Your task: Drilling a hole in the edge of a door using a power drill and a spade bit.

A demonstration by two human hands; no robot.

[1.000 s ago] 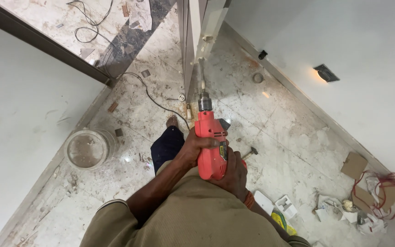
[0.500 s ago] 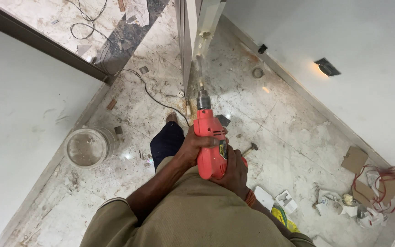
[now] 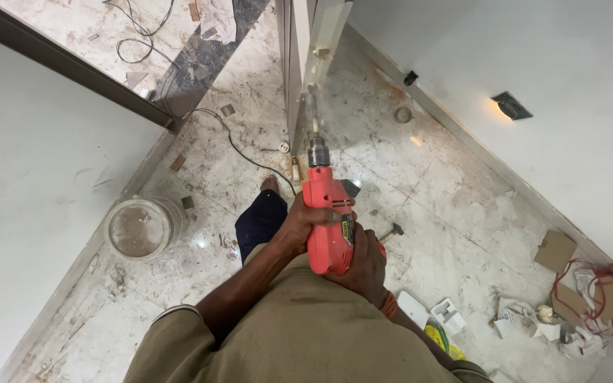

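One red power drill (image 3: 329, 225), two hands on it: left hand (image 3: 305, 221), right hand (image 3: 363, 268). One clear plastic tub (image 3: 140, 227) by wall. One hammer (image 3: 390, 232) on floor. Two cardboard pieces (image 3: 554, 250). One black cable (image 3: 244, 152) trailing across floor. One tangle of red wire (image 3: 599, 278). One bare foot (image 3: 269, 184). One wall light (image 3: 511, 106). Small scraps too many to count.

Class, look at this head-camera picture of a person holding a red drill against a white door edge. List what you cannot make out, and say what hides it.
Head view:
- The drill trigger: hidden under the right hand and left hand.
- The bit tip: too thin and blurred against the door edge.
- The door's top: cut off by the upper frame edge.
- The small white parts on the floor: too small to identify.
- The right forearm: hidden behind the person's shirt.
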